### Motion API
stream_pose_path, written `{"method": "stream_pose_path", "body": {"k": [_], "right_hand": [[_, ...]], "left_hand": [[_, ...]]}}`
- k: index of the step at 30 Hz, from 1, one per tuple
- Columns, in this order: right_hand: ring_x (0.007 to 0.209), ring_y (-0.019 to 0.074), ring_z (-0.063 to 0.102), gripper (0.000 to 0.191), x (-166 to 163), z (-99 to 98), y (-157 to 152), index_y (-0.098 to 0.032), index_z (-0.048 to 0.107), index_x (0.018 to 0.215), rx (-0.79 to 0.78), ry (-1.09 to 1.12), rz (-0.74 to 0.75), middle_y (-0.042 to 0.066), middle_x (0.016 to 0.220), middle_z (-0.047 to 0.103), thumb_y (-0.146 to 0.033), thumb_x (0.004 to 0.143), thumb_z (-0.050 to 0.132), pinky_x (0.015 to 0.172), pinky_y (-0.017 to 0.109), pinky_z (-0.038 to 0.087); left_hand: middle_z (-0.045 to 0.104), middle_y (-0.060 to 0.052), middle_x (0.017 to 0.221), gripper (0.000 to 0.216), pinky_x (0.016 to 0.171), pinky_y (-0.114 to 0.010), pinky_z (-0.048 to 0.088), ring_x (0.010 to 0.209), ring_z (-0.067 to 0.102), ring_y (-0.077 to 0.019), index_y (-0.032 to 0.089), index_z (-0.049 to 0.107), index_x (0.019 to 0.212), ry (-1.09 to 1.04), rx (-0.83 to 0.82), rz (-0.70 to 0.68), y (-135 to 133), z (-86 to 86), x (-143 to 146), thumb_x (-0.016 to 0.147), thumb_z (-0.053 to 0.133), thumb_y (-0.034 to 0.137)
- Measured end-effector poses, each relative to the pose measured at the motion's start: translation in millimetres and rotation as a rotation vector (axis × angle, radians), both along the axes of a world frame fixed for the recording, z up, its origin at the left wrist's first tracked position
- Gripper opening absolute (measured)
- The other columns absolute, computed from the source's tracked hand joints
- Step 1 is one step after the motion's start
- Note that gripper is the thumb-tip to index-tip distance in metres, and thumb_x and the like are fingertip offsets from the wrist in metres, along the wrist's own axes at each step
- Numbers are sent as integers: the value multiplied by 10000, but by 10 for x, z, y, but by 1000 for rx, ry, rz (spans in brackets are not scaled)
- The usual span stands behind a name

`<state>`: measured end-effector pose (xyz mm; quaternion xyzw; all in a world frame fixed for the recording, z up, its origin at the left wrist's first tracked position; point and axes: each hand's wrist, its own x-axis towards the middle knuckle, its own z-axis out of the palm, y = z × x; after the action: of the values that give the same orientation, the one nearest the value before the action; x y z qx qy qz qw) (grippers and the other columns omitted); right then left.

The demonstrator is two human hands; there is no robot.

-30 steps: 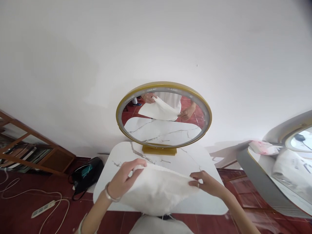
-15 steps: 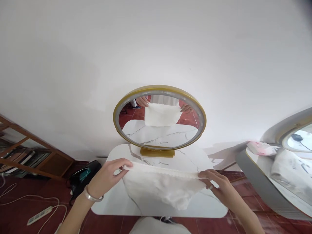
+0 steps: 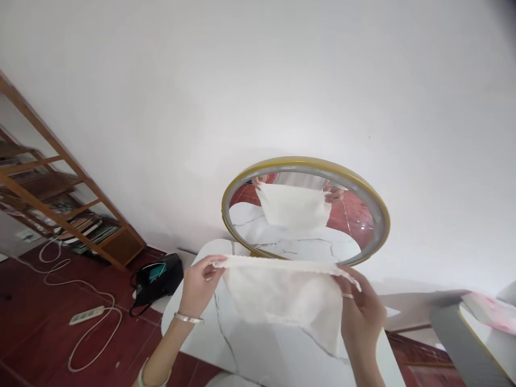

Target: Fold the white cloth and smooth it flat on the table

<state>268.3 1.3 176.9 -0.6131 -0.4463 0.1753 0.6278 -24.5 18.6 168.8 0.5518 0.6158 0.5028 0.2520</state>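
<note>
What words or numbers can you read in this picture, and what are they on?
None can be read.
White cloth, pinched by the left hand and right hand: I see no writing on it.
Pink-and-white packet: too blurred to read any print.
Stack on the wooden shelf: too small and blurred.
Power strip: too small to read any marks.
</note>
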Motion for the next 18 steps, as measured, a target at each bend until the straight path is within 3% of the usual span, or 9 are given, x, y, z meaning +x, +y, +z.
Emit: {"method": "stream_pose_path", "body": {"k": [3,5,7,9,11,13,15,18], "right_hand": [[990,261,636,161,-343,533,360,-183,652,984,567,-207,-215,93,1001,640,-264,851,609,787,398,552],[1005,240,610,245,-525,919,696,-207,624,1101,907,-470,-290,86,1055,587,-223,858,594,839,423,534],[1093,246,558,404,-700,1243,1078,-220,529,1255,992,-791,-261,106,1154,520,-270,860,598,878,404,515],[1202,266,486,505,-882,1430,1455,-192,387,1375,898,-1037,-142,146,1271,451,-336,911,529,935,412,487],[1233,290,454,555,-1051,1452,1770,-165,285,1437,790,-1223,-49,168,1375,399,-400,956,430,988,477,436],[1204,303,468,580,-1172,1338,1980,-181,239,1473,691,-1366,23,152,1469,343,-437,971,378,1018,544,377],[1143,291,501,586,-1236,1153,2080,-229,212,1496,597,-1458,112,109,1530,288,-447,975,365,1017,558,358],[1011,230,552,578,-1268,855,2101,-293,155,1516,481,-1518,288,51,1549,273,-447,987,330,953,471,433]], "left_hand": [[704,-54,987,207,801,-284,579,921,683,-183,192,683,960,-8,349,96,303,444,-48,806,629,320],[627,-77,1158,314,895,-320,552,1055,639,-192,201,636,1116,-16,569,105,639,766,-76,850,615,369],[458,-106,1367,475,967,-368,512,1159,586,-210,237,514,1300,-18,705,88,1051,992,-101,879,579,448],[245,-120,1511,597,1031,-408,454,1263,505,-235,285,355,1422,6,722,45,1471,1061,-113,898,519,520],[179,-119,1551,630,1082,-422,393,1357,393,-254,284,294,1455,53,647,-51,1815,975,-112,912,456,558],[331,-122,1503,580,1096,-410,373,1363,383,-248,236,364,1425,84,544,-181,2030,783,-110,941,369,558],[533,-116,1353,538,1050,-379,417,1268,495,-229,195,469,1347,81,472,-274,2112,544,-122,970,287,532],[634,-101,1212,515,954,-339,472,1103,602,-209,180,524,1266,37,449,-257,2083,173,-164,976,269,520]]}}
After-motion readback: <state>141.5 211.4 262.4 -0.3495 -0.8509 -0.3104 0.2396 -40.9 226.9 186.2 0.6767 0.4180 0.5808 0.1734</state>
